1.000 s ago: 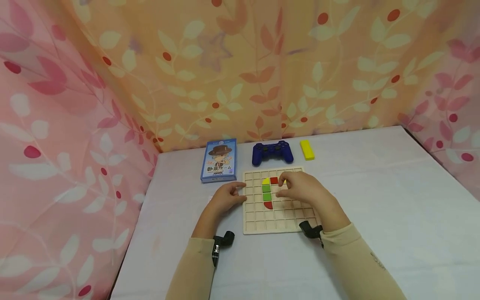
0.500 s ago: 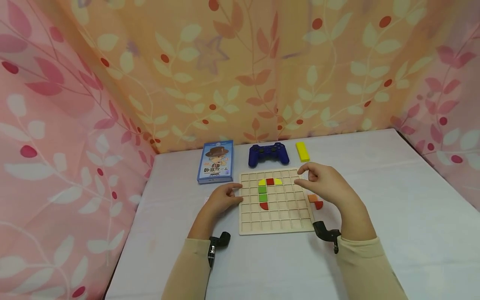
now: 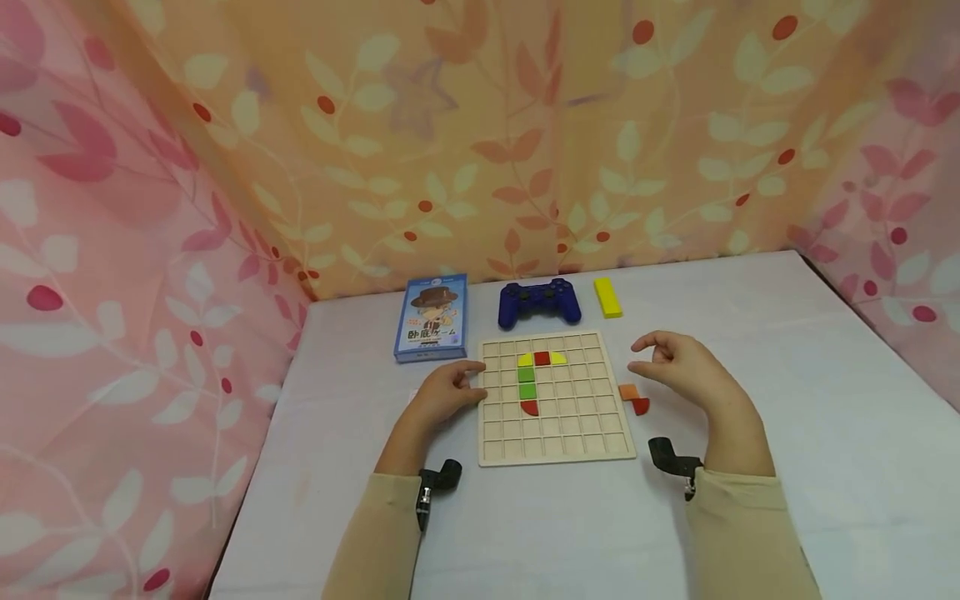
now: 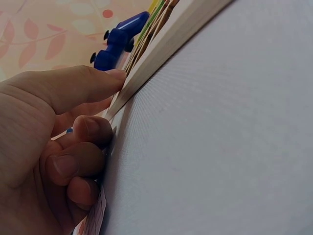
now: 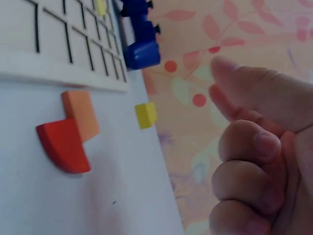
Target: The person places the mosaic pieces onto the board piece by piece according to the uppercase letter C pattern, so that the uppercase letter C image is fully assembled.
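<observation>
A pale wooden grid board (image 3: 577, 425) lies on the table. In its cells sit a red square tile (image 3: 542, 358) between two yellow quarter-round tiles (image 3: 558, 358), two green square tiles (image 3: 527, 391) below the left one, and a red quarter-round tile (image 3: 530, 408) under those. My left hand (image 3: 442, 395) touches the board's left rim with thumb and forefinger spread apart. My right hand (image 3: 686, 371) hovers right of the board, holding nothing, thumb and forefinger apart, other fingers curled in. Below it, an orange square tile (image 5: 82, 113) and a red quarter-round tile (image 5: 63, 146) lie touching beside the board.
Behind the board are a blue game controller (image 3: 539, 303) and a yellow block (image 3: 608, 298). A blue card-game box (image 3: 431, 318) lies at the back left. Floral curtains (image 3: 450, 150) enclose the white-covered table (image 3: 570, 533) at the back and sides.
My right hand has moved off the board to the right, leaving the right yellow quarter-round tile in view in its cell. My left hand stays at the left rim.
</observation>
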Motion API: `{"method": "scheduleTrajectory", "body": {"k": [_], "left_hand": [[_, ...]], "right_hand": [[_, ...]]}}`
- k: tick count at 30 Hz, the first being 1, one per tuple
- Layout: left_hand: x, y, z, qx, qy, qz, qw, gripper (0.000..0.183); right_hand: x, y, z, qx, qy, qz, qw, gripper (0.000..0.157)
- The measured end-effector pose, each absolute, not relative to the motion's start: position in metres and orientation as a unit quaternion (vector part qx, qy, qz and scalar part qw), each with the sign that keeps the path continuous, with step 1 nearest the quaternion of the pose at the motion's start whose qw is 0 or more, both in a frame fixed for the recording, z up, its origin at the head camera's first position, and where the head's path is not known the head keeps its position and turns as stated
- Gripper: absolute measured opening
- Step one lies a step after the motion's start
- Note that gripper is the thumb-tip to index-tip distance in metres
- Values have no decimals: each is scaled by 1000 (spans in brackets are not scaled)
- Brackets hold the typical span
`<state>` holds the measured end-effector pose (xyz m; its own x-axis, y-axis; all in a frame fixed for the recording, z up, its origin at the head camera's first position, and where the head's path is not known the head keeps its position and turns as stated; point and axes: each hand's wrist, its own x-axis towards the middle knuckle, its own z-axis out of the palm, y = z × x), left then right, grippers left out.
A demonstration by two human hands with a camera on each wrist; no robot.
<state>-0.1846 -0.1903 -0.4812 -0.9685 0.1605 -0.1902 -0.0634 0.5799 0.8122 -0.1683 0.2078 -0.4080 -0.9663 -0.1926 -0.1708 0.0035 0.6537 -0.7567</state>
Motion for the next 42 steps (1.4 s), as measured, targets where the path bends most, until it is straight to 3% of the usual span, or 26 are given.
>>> {"method": "scheduleTrajectory", "body": {"k": [7, 11, 28, 42], "left_hand": [[-187, -188, -475, 33, 885, 449, 121, 48], [-187, -189, -475, 28, 887, 446, 121, 48], [-185, -191, -480, 43, 886, 447, 114, 47], [-185, -190, -481, 40, 889, 441, 117, 47]], "right_hand": [[-173, 209, -435, -29, 883, -412, 223, 44], [-174, 206, -443, -28, 871, -425, 243, 36], [-181, 202, -450, -10, 896, -387, 217, 33], [-178, 210, -430, -26, 919, -376, 114, 41]]}}
